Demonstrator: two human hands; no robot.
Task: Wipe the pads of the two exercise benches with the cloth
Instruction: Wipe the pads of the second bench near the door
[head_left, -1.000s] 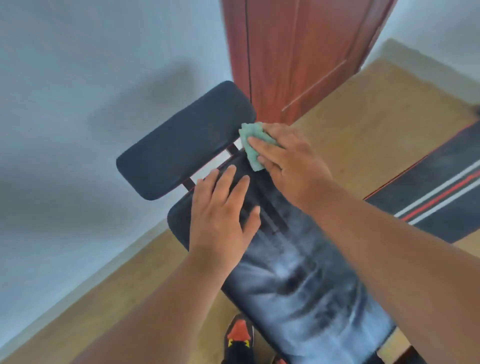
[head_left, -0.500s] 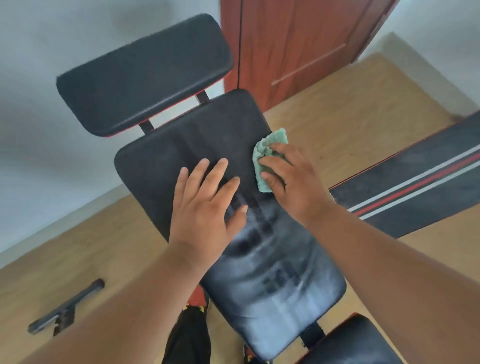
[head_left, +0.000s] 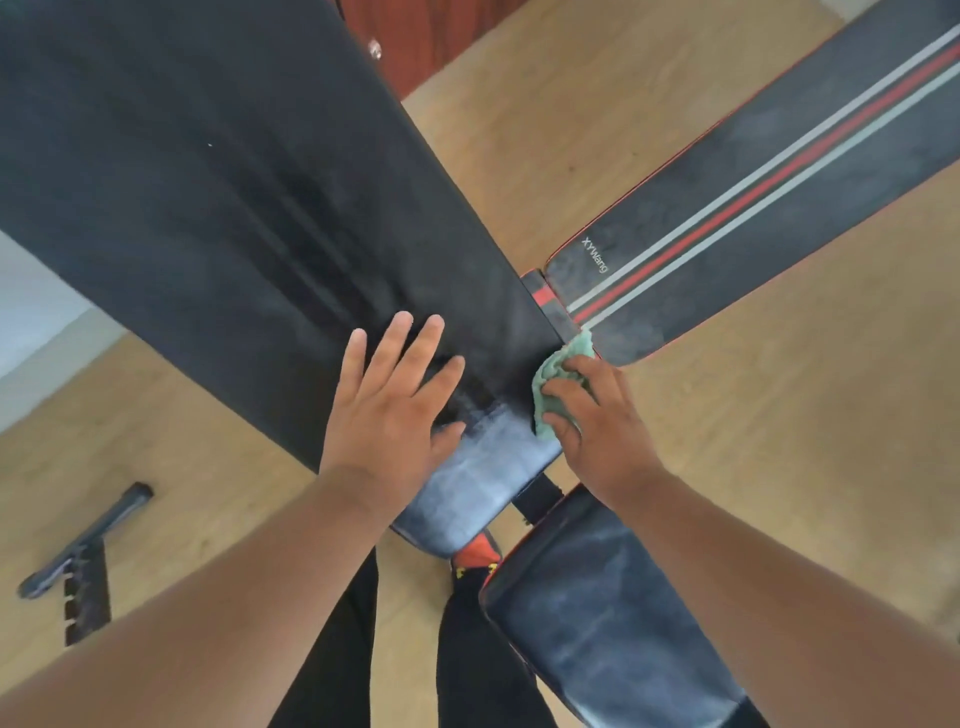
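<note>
I saw a room in a home used for exercise: two padded benches, one black (head_left: 218, 197) and one striped (head_left: 753, 192), stood on a wooden floor (head_left: 779, 415) near a reddish wooden door (head_left: 415, 36).

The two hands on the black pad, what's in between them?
Only bare black pad, streaked dark where wiped and dusty grey nearer its end. The left hand lies flat; the right hand presses the green cloth at the pad's edge, in the head view.
</note>
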